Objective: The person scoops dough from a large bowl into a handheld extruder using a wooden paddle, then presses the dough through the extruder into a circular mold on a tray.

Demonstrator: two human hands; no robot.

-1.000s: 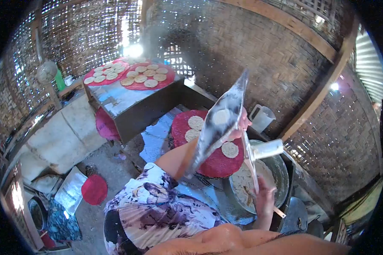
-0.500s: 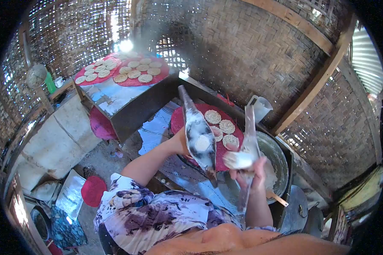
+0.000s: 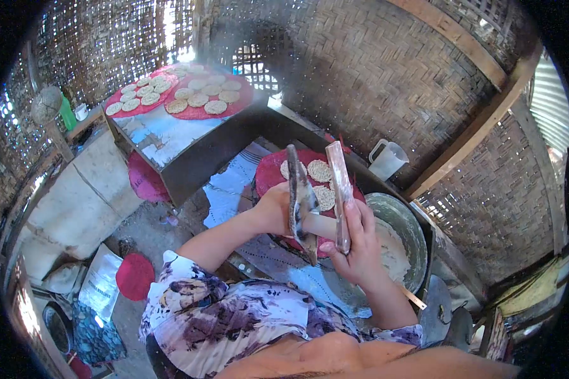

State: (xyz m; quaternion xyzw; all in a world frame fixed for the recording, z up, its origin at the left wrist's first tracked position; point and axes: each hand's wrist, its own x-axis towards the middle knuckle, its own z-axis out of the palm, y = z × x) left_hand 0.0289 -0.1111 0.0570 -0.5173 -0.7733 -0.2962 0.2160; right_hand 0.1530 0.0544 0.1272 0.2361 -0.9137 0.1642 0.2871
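Observation:
My left hand (image 3: 274,208) is wrapped round a flour-dusted wooden press half (image 3: 299,189), held upright and seen nearly edge-on. In my right hand (image 3: 362,249) is the other press half (image 3: 339,196), a narrow board that carries a pale cylinder (image 3: 320,226). The cylinder lies between the two boards, its far end at the left board; how deep it goes in is hidden. Below them is a red round mat (image 3: 269,169) with several lacy pale dough rounds (image 3: 319,170). Beside my right hand stands a metal basin (image 3: 418,228) holding pale dough (image 3: 392,252).
Several rounds lie on red mats (image 3: 189,114) on a raised surface (image 3: 152,136) at the back left. A clear plastic jug (image 3: 389,160) stands behind the basin. A woven wall (image 3: 373,82) closes off the back. A red disc (image 3: 134,276) lies at lower left.
My hands have come together. The left board has turned from face-up to edge-on, and the right half with its cylinder has swung left against it.

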